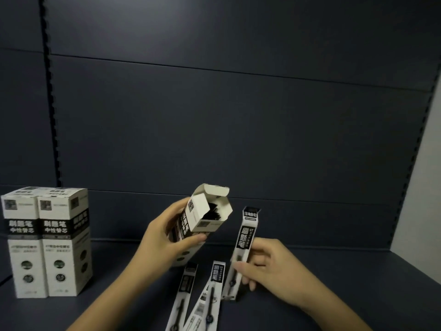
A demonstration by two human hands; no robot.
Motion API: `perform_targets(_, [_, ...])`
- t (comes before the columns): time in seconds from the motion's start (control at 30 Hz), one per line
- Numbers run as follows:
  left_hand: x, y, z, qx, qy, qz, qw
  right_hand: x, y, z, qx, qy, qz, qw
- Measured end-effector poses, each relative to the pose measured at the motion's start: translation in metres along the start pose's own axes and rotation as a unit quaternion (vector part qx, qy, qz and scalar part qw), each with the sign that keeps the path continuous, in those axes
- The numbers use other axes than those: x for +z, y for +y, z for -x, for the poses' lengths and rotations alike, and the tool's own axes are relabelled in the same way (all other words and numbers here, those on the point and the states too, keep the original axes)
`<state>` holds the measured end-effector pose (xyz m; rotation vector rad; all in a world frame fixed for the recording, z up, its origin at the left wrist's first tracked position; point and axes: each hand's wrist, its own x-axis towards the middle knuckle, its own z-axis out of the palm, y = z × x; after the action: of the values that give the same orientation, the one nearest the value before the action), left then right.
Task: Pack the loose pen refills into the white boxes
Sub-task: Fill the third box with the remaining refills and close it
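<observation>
My left hand (158, 242) grips a white box (200, 218) tilted to the right, its top flaps open and dark refills showing inside. My right hand (267, 266) pinches one packaged pen refill (243, 244) nearly upright, its top end just right of the box's open mouth and apart from it. Two more loose refill packs (185, 292) (210, 290) lie on the dark shelf below the hands, pointing toward me.
Two closed white boxes (23, 242) (63, 244) stand upright side by side at the left of the shelf. A dark back panel (214, 127) rises behind. A perforated upright (405, 187) and pale wall bound the right side.
</observation>
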<state>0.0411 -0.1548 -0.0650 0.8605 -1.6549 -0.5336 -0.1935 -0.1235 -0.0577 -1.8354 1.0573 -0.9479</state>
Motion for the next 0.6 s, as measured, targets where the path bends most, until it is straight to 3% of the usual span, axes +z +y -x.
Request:
perform_targets(0.1, [0.002, -0.001, -0.001, 0.002, -0.02, 0.004, 1.0, -0.003, -0.01, 0.004, -0.047, 0.029, -0.009, 0.998])
perform_targets(0.23, [0.003, -0.001, 0.002, 0.004, -0.035, 0.009, 0.999, -0.002, -0.018, 0.01, -0.111, 0.129, -0.016, 0.985])
perform_targets(0.47, [0.006, -0.003, 0.001, 0.006, -0.056, -0.007, 0.998, -0.002, -0.043, 0.013, -0.275, 0.288, -0.09, 0.913])
perform_targets(0.6, [0.005, -0.001, 0.001, 0.006, -0.057, -0.005, 0.998, -0.007, -0.057, 0.004, -0.302, 0.308, -0.065, 0.9])
